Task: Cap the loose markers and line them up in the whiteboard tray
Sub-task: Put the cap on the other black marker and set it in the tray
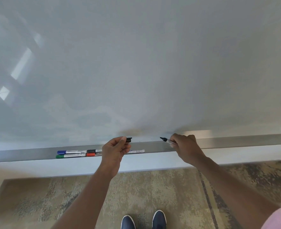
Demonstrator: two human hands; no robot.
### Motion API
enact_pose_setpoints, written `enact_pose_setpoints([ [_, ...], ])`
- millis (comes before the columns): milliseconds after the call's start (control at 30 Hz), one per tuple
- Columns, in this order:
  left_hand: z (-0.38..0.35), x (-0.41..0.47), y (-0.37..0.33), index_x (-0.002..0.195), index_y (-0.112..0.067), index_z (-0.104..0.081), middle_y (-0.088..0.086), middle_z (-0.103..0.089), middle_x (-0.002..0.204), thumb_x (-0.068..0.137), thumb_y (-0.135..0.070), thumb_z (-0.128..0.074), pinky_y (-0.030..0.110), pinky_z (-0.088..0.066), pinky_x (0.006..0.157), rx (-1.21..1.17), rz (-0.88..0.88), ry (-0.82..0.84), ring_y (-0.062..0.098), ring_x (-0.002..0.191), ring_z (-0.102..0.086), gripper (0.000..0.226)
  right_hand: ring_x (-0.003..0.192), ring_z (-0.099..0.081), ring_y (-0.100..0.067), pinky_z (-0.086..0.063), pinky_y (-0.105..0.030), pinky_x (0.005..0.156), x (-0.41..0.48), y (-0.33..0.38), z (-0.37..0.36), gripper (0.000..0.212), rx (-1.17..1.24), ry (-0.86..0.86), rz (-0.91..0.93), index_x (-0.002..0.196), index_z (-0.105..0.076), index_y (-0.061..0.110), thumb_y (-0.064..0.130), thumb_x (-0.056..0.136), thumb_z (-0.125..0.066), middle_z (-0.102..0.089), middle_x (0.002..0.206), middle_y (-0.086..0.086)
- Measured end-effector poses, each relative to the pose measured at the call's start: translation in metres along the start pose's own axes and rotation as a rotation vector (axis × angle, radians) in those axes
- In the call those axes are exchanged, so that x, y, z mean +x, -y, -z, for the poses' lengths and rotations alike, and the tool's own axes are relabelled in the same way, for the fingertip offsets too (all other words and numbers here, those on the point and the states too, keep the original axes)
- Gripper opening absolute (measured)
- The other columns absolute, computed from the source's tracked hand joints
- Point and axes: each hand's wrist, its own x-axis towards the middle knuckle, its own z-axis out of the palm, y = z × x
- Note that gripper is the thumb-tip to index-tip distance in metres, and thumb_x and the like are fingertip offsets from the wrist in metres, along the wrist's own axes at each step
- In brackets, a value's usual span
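Observation:
My left hand [115, 149] pinches a black cap [129, 140] just above the metal whiteboard tray [235, 142]. My right hand [184, 146] grips an uncapped black marker [167, 140], its tip pointing left toward the cap, a gap between them. In the tray lie capped markers: a blue-capped marker [70, 152] and a black-capped marker [93, 151] at the back, a green-capped marker [70, 156] and a red-capped marker [93, 154] in front. One more white marker barrel [136, 151] shows right of my left hand, partly hidden.
The large whiteboard [136, 63] fills the upper view, with window glare at the left. A white ledge [54, 167] runs below the tray. Patterned carpet [153, 192] and my dark blue shoes [143, 220] are underneath.

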Motion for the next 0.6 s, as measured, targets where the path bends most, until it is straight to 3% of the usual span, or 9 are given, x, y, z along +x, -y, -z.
enact_pose_setpoints([
  [133,-0.007,-0.003,-0.001,0.108,-0.001,-0.077,0.01,-0.081,0.09,0.099,-0.015,-0.071,0.029,-0.064,0.071,-0.004,-0.034,0.0,0.019,0.073,-0.074,0.018,0.056,-0.04,-0.005,-0.028,-0.028,0.068,0.001,0.035,0.015,0.008,0.175,-0.101,0.123,0.099,-0.06,0.026,0.021,0.097,-0.066,-0.05,0.072,0.019],
  [300,-0.018,-0.007,-0.002,0.104,-0.002,-0.078,0.011,-0.081,0.094,0.099,-0.016,-0.071,0.03,-0.063,0.07,0.012,-0.041,0.007,0.019,0.074,-0.073,0.016,0.066,-0.039,-0.007,-0.037,-0.034,0.079,0.002,0.062,0.025,0.01,0.171,-0.12,0.209,0.103,-0.059,0.027,0.021,0.097,-0.064,-0.062,0.085,0.01],
  [467,-0.023,-0.012,-0.001,0.105,-0.001,-0.079,0.012,-0.08,0.093,0.099,-0.017,-0.071,0.03,-0.064,0.07,0.018,-0.049,0.033,0.019,0.074,-0.073,0.018,0.079,-0.055,-0.013,-0.039,-0.038,0.083,0.0,0.074,0.022,0.011,0.111,-0.102,0.243,0.106,-0.058,0.028,0.023,0.097,-0.062,-0.062,0.091,0.011],
  [600,-0.025,-0.015,0.0,0.107,0.001,-0.078,0.013,-0.079,0.088,0.099,-0.016,-0.071,0.03,-0.063,0.069,0.024,-0.054,0.045,0.02,0.073,-0.073,0.02,0.081,-0.057,-0.015,-0.041,-0.04,0.082,0.0,0.079,0.02,0.012,0.084,-0.106,0.231,0.106,-0.057,0.029,0.023,0.097,-0.063,-0.061,0.091,0.011],
])
